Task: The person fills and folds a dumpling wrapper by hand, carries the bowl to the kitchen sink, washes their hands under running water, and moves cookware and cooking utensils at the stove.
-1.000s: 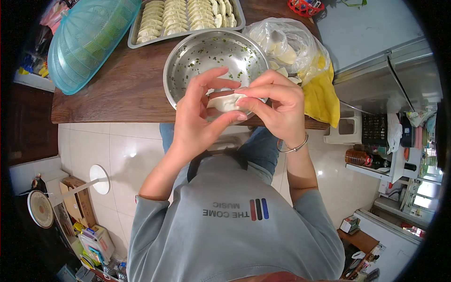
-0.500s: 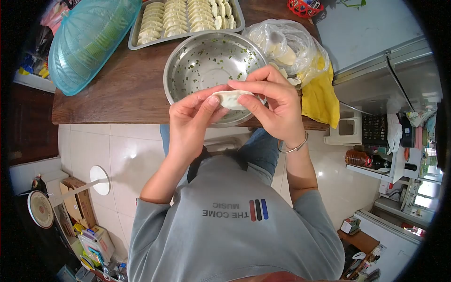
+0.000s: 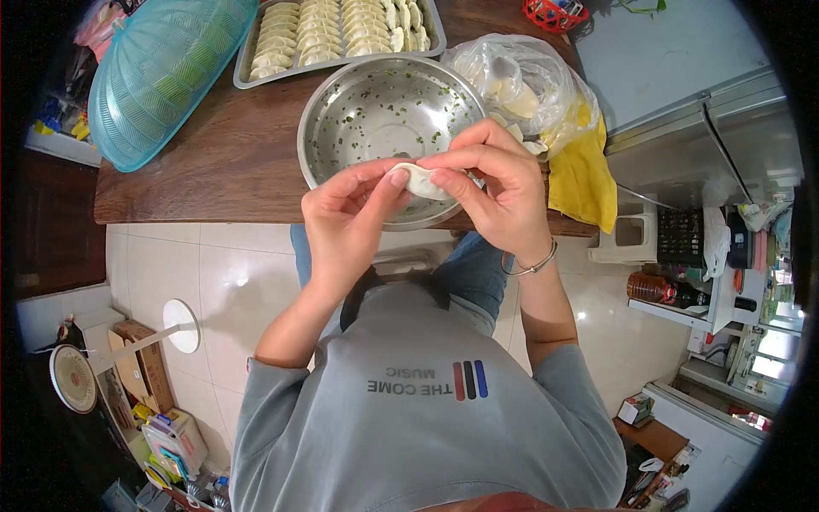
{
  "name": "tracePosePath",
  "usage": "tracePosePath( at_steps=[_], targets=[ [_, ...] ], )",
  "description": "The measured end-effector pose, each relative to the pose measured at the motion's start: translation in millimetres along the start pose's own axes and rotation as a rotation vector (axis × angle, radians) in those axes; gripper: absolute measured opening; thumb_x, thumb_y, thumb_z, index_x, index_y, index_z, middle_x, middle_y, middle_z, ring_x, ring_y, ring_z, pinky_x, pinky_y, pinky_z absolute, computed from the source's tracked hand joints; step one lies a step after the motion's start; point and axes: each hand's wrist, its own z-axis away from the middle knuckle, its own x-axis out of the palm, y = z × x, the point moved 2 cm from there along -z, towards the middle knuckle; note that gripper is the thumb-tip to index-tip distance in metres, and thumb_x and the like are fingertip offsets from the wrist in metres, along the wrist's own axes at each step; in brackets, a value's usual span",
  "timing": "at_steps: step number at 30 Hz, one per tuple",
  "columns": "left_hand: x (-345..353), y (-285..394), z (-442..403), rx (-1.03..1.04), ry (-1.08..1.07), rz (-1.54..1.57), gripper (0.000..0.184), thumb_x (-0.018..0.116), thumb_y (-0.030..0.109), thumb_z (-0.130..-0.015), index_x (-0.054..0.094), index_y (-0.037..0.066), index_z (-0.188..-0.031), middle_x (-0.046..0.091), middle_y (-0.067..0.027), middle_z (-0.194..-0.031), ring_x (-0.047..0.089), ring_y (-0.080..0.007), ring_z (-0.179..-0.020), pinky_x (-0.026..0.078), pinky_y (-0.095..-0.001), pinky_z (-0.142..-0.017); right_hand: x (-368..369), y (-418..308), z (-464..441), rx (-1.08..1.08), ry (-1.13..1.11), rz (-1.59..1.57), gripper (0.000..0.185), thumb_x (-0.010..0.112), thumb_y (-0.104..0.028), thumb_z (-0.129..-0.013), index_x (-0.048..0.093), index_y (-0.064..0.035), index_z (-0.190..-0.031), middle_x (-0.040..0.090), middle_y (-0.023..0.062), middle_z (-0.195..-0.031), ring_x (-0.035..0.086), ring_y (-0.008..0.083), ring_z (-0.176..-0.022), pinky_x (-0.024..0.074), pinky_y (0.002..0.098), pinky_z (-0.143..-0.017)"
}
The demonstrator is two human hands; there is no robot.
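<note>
Between my two hands is a pale, folded dumpling (image 3: 424,183), held over the near rim of a steel bowl (image 3: 312,128). My left hand (image 3: 354,200) pinches its left end between thumb and fingers. On the right end, the thumb and forefinger of my right hand (image 3: 495,183) press the dough edge together. Green bits of filling cling to the bowl's inner wall. Behind the bowl, a metal tray (image 3: 341,61) carries rows of shaped dumplings (image 3: 320,30). Part of the bowl is hidden behind my hands.
A blue mesh food cover (image 3: 162,85) sits at the table's left. Right of the bowl lie a clear plastic bag (image 3: 563,94) with wrappers and a yellow cloth (image 3: 584,183). A red basket (image 3: 554,15) stands at the back. The wooden table (image 3: 205,183) ends just before me.
My left fingers have shifted slightly along the dumpling's edge, and the dumpling has turned a little, its right side tilting down. Both hands still pinch it.
</note>
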Motion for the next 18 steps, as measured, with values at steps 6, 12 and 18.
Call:
tracePosePath(
  at_steps=[6,12,18],
  targets=[
    [4.3,12.8,-1.8,0.383,0.047,-0.489,0.011,0.068,0.005,-0.083,0.069,-0.004,-0.089,0.070,-0.0055,-0.077,0.065,-0.0085,-0.068,0.053,-0.0206,-0.063,0.9,-4.8,-1.7,-0.065,-0.021,0.072,0.010,0.071,-0.006,-0.076,0.070,-0.0046,-0.086,0.057,0.0053,-0.078,0.056,0.0148,-0.068,0.0455,0.0250,-0.061],
    [3.3,11.4,-1.1,0.101,-0.091,-0.223,0.016,0.066,0.002,-0.083,0.068,-0.004,-0.098,0.071,-0.0060,-0.085,0.062,-0.0063,-0.076,0.051,-0.0190,-0.068,-1.5,-8.4,-3.2,-0.066,-0.010,0.098,0.010,0.072,-0.003,-0.074,0.067,-0.0035,-0.083,0.058,0.0066,-0.079,0.057,0.0162,-0.065,0.0467,0.0262,-0.058],
    [3.3,11.7,-3.7,0.031,-0.250,-0.183,0.023,0.067,0.001,-0.083,0.067,-0.002,-0.106,0.070,-0.0080,-0.092,0.061,-0.0061,-0.080,0.051,-0.0204,-0.071,-4.1,-3.3,-2.9,-0.086,0.007,0.081,0.012,0.074,-0.002,-0.071,0.066,-0.0053,-0.079,0.061,0.0047,-0.074,0.056,0.0159,-0.065,0.0465,0.0268,-0.059]
  ],
)
